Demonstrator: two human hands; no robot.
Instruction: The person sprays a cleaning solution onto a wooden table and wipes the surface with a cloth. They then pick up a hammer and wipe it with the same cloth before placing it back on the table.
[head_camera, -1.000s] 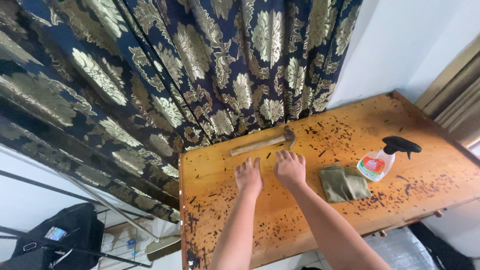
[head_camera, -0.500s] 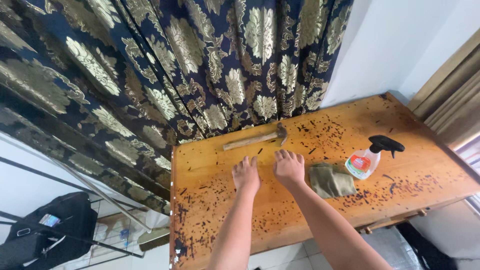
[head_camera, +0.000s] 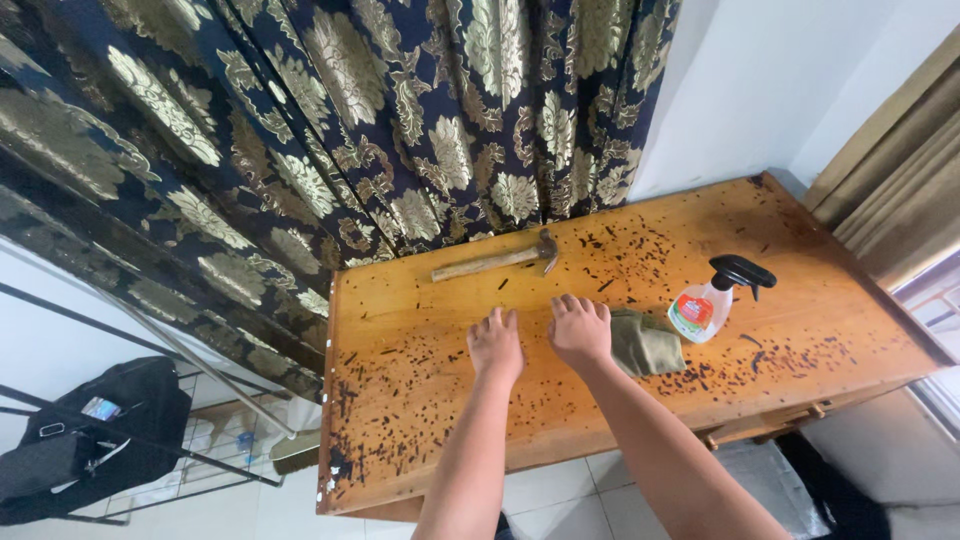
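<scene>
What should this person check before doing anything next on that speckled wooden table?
1. Both hands free: ok. Left hand and right hand lie flat and hold nothing.
2. Hammer apart from the hands: ok, it lies near the curtain.
3. Olive cloth within reach: ok, beside the right hand.
4. Spray bottle upright: ok.
5. Table clean: not ok, dark specks everywhere.
6. Bottle's fill: cannot tell.

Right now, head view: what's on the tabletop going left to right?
Left hand flat on the wooden table → right hand flat beside it → olive cloth → spray bottle. The hammer lies farther back, spanning above both hands, so it is left out of the order.
</scene>
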